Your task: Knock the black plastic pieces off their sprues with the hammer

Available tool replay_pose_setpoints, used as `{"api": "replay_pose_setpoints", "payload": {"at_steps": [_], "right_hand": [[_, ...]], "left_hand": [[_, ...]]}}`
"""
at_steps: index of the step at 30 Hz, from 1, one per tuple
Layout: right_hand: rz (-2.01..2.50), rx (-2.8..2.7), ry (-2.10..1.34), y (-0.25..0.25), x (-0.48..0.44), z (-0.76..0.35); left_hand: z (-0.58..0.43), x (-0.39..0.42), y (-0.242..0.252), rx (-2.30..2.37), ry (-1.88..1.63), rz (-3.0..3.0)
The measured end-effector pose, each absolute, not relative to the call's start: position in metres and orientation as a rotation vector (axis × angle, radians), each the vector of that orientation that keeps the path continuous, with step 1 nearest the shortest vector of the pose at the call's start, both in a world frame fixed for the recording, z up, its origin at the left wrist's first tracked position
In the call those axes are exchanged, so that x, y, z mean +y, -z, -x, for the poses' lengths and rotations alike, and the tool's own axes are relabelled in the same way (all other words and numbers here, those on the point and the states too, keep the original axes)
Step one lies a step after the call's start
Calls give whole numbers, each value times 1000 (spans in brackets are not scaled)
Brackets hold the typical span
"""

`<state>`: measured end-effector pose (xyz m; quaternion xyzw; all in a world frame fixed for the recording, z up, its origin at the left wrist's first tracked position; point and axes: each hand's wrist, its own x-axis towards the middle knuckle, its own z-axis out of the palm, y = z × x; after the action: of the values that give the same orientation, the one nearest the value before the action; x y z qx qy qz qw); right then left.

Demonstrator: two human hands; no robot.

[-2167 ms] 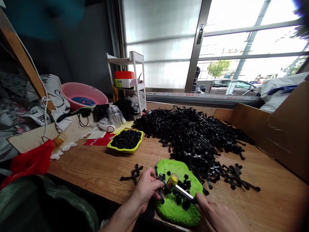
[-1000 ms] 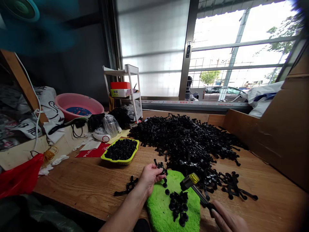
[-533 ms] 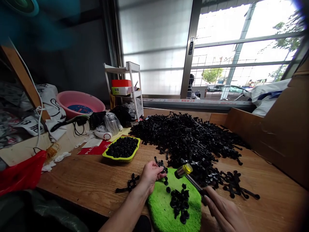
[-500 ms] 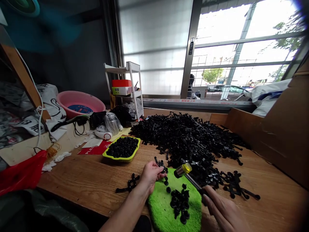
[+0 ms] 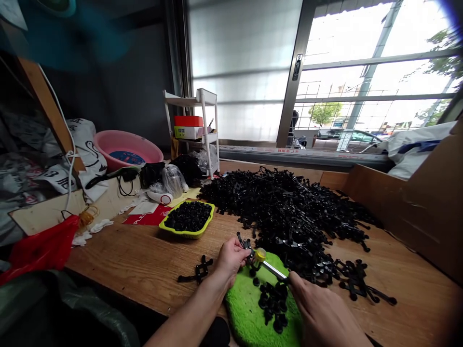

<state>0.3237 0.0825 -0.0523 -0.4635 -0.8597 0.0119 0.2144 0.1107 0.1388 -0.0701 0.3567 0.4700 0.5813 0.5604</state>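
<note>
My left hand pinches a black jointed plastic piece above the far edge of a green fuzzy cloth. In my right hand is the handle of a small hammer with a metal shaft and a yellow head. That head is right beside the held piece, at the fingertips of my left hand; whether it touches the piece I cannot tell. Several black round caps lie loose on the cloth, between my hands. Another black jointed piece rests on the wood left of my left wrist.
A large heap of black jointed parts covers the back of the wooden table. Left of it stands a yellow basket full of small black caps. A cardboard sheet borders the right side; a white shelf stands behind.
The hammer has swung left and down, bringing its head from above the cloth to the piece in my left hand. My right hand moved left with it. The whole view shifted slightly.
</note>
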Motion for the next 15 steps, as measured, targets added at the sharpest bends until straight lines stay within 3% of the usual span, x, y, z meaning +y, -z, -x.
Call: {"api": "replay_pose_setpoints", "payload": {"at_steps": [15], "right_hand": [[1359, -2190, 5, 68, 81, -358]], "left_hand": [[-100, 130, 59, 1091, -1359, -756]]}}
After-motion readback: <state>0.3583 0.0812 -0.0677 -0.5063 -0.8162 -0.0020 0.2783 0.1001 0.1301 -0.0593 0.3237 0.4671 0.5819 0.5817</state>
